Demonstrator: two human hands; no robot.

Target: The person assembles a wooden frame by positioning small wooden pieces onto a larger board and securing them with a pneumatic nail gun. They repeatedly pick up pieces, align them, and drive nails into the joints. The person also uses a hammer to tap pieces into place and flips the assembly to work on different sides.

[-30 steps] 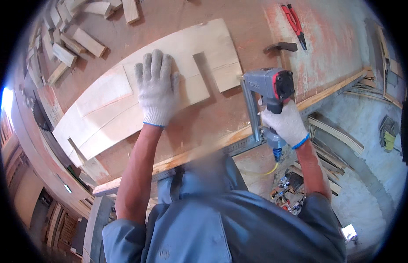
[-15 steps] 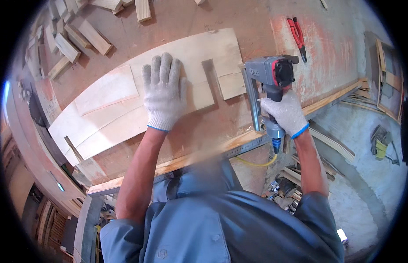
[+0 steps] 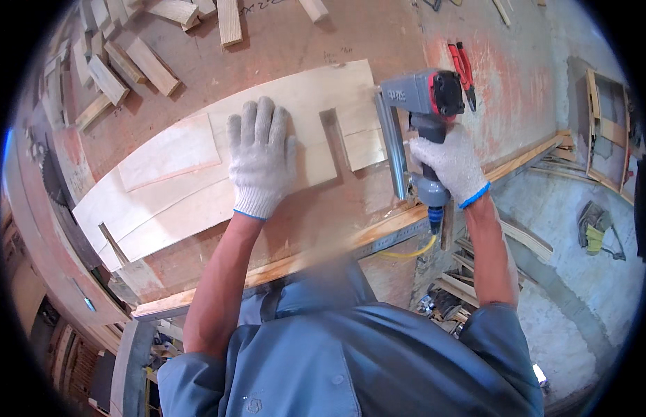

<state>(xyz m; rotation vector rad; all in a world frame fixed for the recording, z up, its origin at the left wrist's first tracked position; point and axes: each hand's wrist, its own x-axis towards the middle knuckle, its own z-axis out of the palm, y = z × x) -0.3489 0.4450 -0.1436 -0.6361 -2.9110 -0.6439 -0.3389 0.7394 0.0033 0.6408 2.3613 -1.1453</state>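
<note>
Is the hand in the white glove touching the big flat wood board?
Touching. The head view shows the gloved left hand lying flat with fingers spread on the pale plywood board, no gap visible beneath the palm. The right hand grips the nail gun.

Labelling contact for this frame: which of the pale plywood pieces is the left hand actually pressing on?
The left hand lies flat on the long notched plywood panel, right beside its slot. The smaller thin sheet lying on that panel sits to its left, untouched.
</note>
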